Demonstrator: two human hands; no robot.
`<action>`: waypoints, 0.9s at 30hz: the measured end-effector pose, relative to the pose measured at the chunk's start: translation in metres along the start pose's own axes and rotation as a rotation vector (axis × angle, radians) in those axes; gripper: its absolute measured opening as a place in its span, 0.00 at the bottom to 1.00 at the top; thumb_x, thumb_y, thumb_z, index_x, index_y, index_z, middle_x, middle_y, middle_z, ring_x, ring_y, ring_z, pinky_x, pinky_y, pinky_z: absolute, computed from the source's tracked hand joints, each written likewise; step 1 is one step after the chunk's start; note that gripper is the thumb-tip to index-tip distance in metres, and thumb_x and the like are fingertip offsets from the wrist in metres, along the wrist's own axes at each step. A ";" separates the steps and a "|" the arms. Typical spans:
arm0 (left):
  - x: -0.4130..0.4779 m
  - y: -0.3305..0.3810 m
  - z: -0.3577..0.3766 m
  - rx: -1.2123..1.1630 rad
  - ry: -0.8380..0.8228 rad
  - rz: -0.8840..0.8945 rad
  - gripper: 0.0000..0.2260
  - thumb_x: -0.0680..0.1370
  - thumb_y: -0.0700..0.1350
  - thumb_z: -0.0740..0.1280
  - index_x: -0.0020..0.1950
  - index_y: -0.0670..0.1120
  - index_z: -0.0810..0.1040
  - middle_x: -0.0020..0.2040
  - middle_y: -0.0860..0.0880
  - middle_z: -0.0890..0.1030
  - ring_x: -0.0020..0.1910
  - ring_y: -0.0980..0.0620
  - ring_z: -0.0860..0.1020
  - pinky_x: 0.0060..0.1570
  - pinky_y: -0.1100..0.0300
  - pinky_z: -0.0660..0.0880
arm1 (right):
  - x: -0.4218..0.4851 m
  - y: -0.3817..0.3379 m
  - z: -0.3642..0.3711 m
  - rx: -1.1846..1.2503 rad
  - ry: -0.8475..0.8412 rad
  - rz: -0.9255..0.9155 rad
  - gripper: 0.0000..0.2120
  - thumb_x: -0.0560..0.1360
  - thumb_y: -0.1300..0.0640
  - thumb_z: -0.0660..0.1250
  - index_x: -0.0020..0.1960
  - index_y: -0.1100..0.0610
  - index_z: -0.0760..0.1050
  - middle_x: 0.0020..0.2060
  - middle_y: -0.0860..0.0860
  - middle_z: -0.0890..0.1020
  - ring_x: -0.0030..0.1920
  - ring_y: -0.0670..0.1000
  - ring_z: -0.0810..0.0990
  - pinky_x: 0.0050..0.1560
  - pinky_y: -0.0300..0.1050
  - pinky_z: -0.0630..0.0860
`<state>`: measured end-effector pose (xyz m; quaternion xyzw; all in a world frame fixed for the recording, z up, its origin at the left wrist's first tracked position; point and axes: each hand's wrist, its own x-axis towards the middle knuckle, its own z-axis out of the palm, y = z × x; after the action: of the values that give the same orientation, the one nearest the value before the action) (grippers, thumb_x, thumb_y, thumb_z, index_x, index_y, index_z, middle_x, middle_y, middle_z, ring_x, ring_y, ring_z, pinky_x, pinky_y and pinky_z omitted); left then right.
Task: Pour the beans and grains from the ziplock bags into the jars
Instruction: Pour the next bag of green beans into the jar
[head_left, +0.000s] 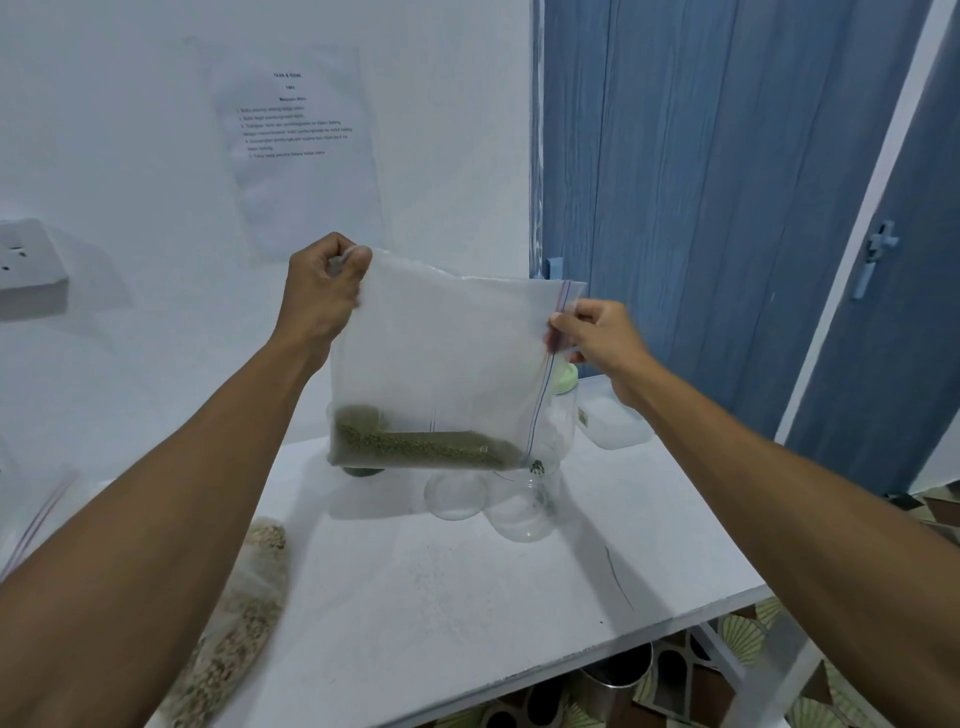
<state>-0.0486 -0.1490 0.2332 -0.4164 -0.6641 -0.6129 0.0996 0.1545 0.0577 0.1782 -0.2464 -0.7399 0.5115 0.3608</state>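
I hold a clear ziplock bag (447, 358) sideways in the air above the white table (467, 597). Green beans (421, 447) lie along its lower edge. My left hand (322, 291) grips the bag's top left corner. My right hand (597, 338) pinches the zip edge with its red and blue lines. Below the bag's lower right corner stands a clear jar (524, 506), and a few beans fall at its mouth. A second clear jar (456, 493) stands beside it, partly hidden by the bag.
Another bag of pale beans (239, 613) lies at the table's left front. A jar with a green lid (563, 376) and a clear lidded tub (618, 426) stand behind at the right. A dark round object (363, 472) peeks out under the bag. A blue door is at right.
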 end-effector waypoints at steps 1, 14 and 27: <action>0.001 0.001 0.000 0.001 -0.002 0.003 0.11 0.82 0.45 0.65 0.41 0.42 0.72 0.33 0.50 0.71 0.33 0.54 0.69 0.34 0.62 0.70 | 0.001 0.001 0.000 -0.001 0.000 0.004 0.07 0.80 0.56 0.66 0.46 0.56 0.81 0.39 0.51 0.85 0.40 0.47 0.84 0.43 0.43 0.78; 0.008 0.006 0.016 0.003 -0.047 -0.017 0.11 0.80 0.43 0.66 0.38 0.44 0.72 0.33 0.49 0.71 0.33 0.50 0.68 0.33 0.60 0.69 | 0.002 0.016 -0.007 0.013 0.023 0.064 0.09 0.80 0.55 0.66 0.48 0.59 0.81 0.42 0.54 0.86 0.41 0.49 0.84 0.43 0.43 0.75; 0.012 0.009 0.027 0.010 -0.078 -0.010 0.11 0.80 0.44 0.67 0.41 0.39 0.73 0.33 0.49 0.69 0.30 0.52 0.68 0.31 0.64 0.69 | 0.003 0.025 -0.011 0.029 0.040 0.087 0.09 0.80 0.56 0.66 0.46 0.59 0.81 0.38 0.51 0.85 0.38 0.47 0.83 0.43 0.43 0.76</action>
<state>-0.0399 -0.1205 0.2416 -0.4364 -0.6725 -0.5933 0.0725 0.1613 0.0752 0.1577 -0.2832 -0.7137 0.5325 0.3562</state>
